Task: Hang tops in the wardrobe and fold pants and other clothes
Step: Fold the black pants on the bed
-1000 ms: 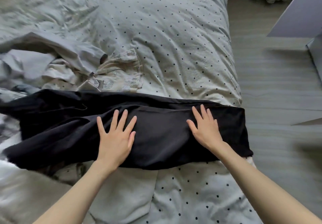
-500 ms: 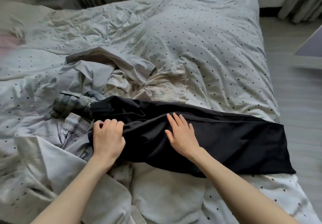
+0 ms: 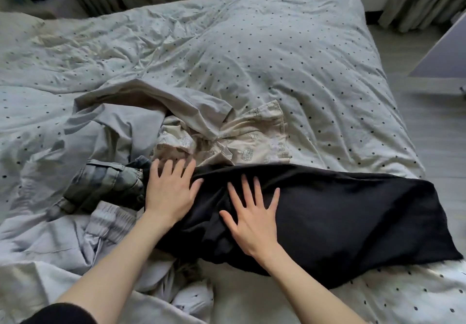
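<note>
Black pants (image 3: 340, 212) lie stretched across the bed from the middle to the right edge, folded lengthwise. My left hand (image 3: 169, 192) lies flat with spread fingers on the pants' left end. My right hand (image 3: 252, 217) presses flat on the black cloth just to its right. Behind the pants lies a crumpled cream printed garment (image 3: 242, 144). A grey garment (image 3: 136, 119) is heaped to the left of it, and a washed-grey denim piece (image 3: 100, 185) lies beside my left hand.
The bed is covered by a pale dotted duvet (image 3: 252, 58). A light garment with an elastic waistband (image 3: 111, 222) lies under my left forearm. Curtains hang behind the bed. Grey floor and a white panel (image 3: 443, 53) are at the right.
My left hand let go of the gathered left end of the pants and now lies flat on it. My right hand stayed flat on the cloth. The pants look shorter on the left.
</note>
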